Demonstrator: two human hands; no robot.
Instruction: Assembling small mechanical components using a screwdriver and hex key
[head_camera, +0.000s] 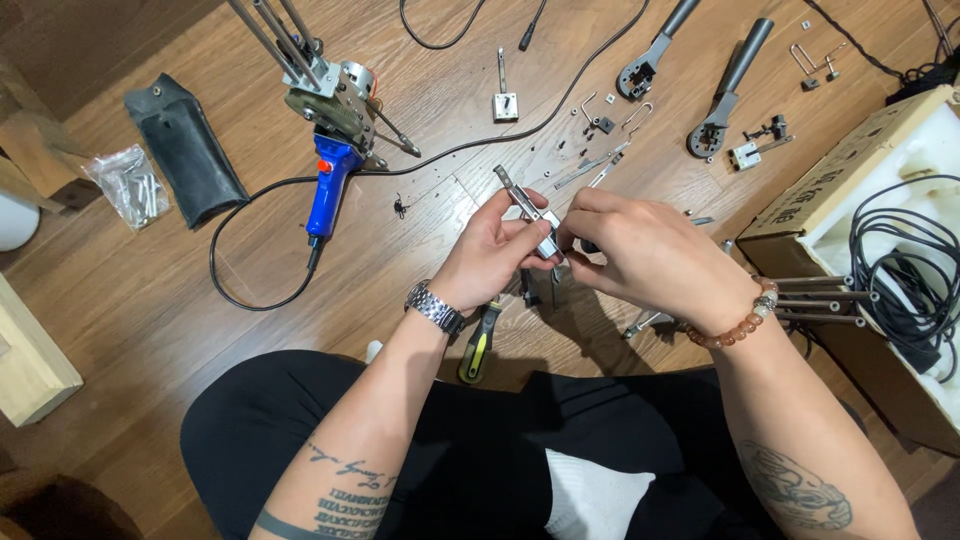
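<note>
Small metal bracket part, raised above the wooden floor at mid-frame for close work; left hand pinched shut round its lower end to steady it; right hand curled closed on its block end; screwdriver parked beneath within reach.

metal part lower end: hidden by fingers | cardboard box: cut off right

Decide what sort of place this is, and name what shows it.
Probably a home workspace on a wooden floor: a blue-handled power tool, scattered metal parts and an open cardboard box of cables surround the seated person.
</note>
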